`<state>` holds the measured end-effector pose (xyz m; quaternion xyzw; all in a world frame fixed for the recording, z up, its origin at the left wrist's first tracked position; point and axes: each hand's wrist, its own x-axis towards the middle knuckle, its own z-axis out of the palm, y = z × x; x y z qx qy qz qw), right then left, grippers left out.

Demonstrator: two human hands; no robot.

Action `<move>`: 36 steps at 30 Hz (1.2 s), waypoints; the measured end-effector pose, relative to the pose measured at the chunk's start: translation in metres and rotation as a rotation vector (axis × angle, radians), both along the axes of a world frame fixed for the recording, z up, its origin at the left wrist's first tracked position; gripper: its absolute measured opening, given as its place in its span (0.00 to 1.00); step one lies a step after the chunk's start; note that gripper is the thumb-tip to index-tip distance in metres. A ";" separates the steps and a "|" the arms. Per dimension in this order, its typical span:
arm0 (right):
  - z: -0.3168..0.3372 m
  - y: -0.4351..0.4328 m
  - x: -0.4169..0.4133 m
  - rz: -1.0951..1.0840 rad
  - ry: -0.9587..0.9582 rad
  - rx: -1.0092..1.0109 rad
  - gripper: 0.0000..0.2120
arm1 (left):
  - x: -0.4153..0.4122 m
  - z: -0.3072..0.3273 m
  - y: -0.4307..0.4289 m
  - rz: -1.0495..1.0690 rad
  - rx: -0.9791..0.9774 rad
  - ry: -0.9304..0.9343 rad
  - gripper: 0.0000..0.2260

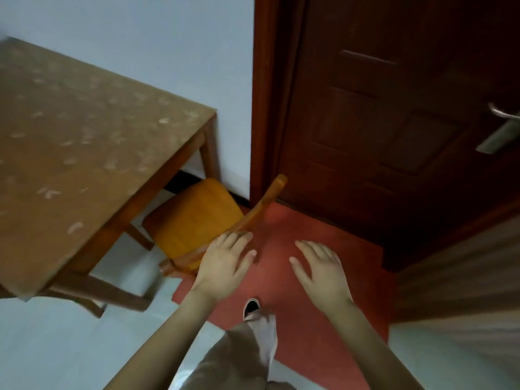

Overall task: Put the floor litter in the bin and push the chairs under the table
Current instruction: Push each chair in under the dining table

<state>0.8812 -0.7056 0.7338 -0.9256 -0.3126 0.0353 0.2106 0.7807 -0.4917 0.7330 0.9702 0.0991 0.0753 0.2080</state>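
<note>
A wooden chair (194,218) with an orange-yellow seat stands partly under the corner of the table (84,130), its curved backrest facing me. My left hand (225,260) lies flat with fingers spread over the top rail of the backrest; it seems to touch the rail without gripping it. My right hand (318,266) hovers open over the red mat, to the right of the chair, holding nothing. No litter or bin is in view.
A dark red-brown door (380,108) with a metal handle (501,114) is shut ahead on the right. A red mat (309,305) lies before it on the pale floor. My foot (251,306) stands on the mat. A wood-grain panel (464,271) juts in at right.
</note>
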 end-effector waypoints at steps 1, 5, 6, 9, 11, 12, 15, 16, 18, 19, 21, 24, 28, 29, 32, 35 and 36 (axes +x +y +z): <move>-0.002 0.012 0.013 0.038 0.000 -0.002 0.20 | 0.006 -0.004 0.009 0.029 0.007 0.008 0.20; 0.000 0.062 0.065 0.148 -0.008 0.019 0.20 | 0.030 -0.012 0.045 0.141 0.008 0.020 0.21; 0.003 0.075 0.077 0.179 -0.013 0.023 0.20 | 0.034 -0.012 0.054 0.171 0.002 0.018 0.22; 0.009 0.110 0.110 0.296 -0.023 0.041 0.24 | 0.050 -0.011 0.079 0.231 0.015 0.028 0.23; 0.010 0.130 0.127 0.370 -0.025 0.054 0.25 | 0.057 -0.008 0.091 0.267 0.023 0.025 0.23; 0.010 0.138 0.134 0.411 -0.028 0.058 0.25 | 0.058 -0.007 0.095 0.296 0.022 0.016 0.22; 0.005 0.161 0.151 0.555 -0.040 0.061 0.25 | 0.056 -0.008 0.097 0.401 0.006 -0.008 0.22; 0.002 0.167 0.157 0.611 -0.040 0.059 0.26 | 0.054 -0.010 0.095 0.436 0.005 -0.005 0.23; -0.005 0.176 0.165 0.729 -0.043 0.045 0.26 | 0.050 -0.015 0.086 0.503 -0.005 0.009 0.23; -0.008 0.179 0.168 0.786 -0.047 0.038 0.26 | 0.048 -0.017 0.079 0.540 -0.010 0.014 0.23; -0.013 0.183 0.173 0.891 -0.044 0.019 0.26 | 0.045 -0.022 0.063 0.614 -0.011 0.021 0.23; -0.020 0.183 0.177 1.020 -0.002 -0.037 0.28 | 0.042 -0.030 0.037 0.718 -0.016 0.045 0.23; -0.033 0.175 0.183 1.166 0.037 -0.111 0.28 | 0.043 -0.042 0.007 0.804 -0.030 0.108 0.26; -0.037 0.173 0.184 1.190 0.042 -0.120 0.27 | 0.044 -0.045 0.002 0.810 -0.023 0.130 0.25; -0.048 0.168 0.186 1.221 0.051 -0.156 0.25 | 0.047 -0.051 -0.003 0.854 0.008 0.152 0.23; -0.056 0.168 0.188 1.136 0.116 -0.128 0.24 | 0.052 -0.052 -0.002 0.908 0.011 0.143 0.22; -0.059 0.167 0.188 1.108 0.131 -0.112 0.23 | 0.053 -0.052 -0.003 0.914 0.012 0.135 0.23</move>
